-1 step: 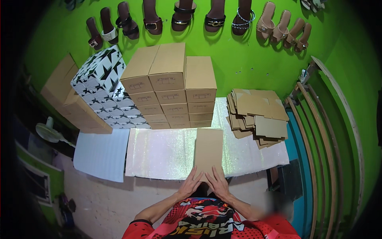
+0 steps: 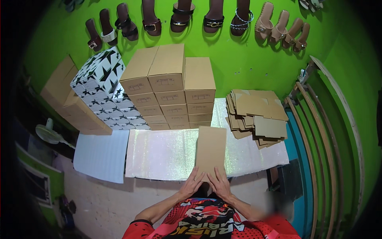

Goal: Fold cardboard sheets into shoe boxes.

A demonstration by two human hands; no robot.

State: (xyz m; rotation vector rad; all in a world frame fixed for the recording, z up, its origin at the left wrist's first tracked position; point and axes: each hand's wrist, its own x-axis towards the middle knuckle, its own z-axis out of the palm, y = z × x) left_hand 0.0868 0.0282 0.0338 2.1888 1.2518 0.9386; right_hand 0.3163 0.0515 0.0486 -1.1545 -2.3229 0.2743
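A long plain brown cardboard box (image 2: 211, 149) lies in front of me at the near edge of the table, its length pointing away from me. Around its near left corner my left hand (image 2: 191, 185) is closed, with fingertips against the side and top. At the near right corner my right hand (image 2: 219, 185) grips the same box, fingers reaching up along its top. The two thumbs come close together at the box's near end. The undersides of both hands' grip are hidden.
Closed brown boxes (image 2: 167, 79) stand stacked at the back, beside white boxes with black stars (image 2: 101, 75). Flattened cardboard pieces (image 2: 258, 105) are piled at the right. A shiny pale sheet (image 2: 159, 155) covers the table. Sandals (image 2: 213, 24) hang on the green wall.
The box's far end has shifted slightly to the right and looks a little raised. Both hands keep hold of its near end.
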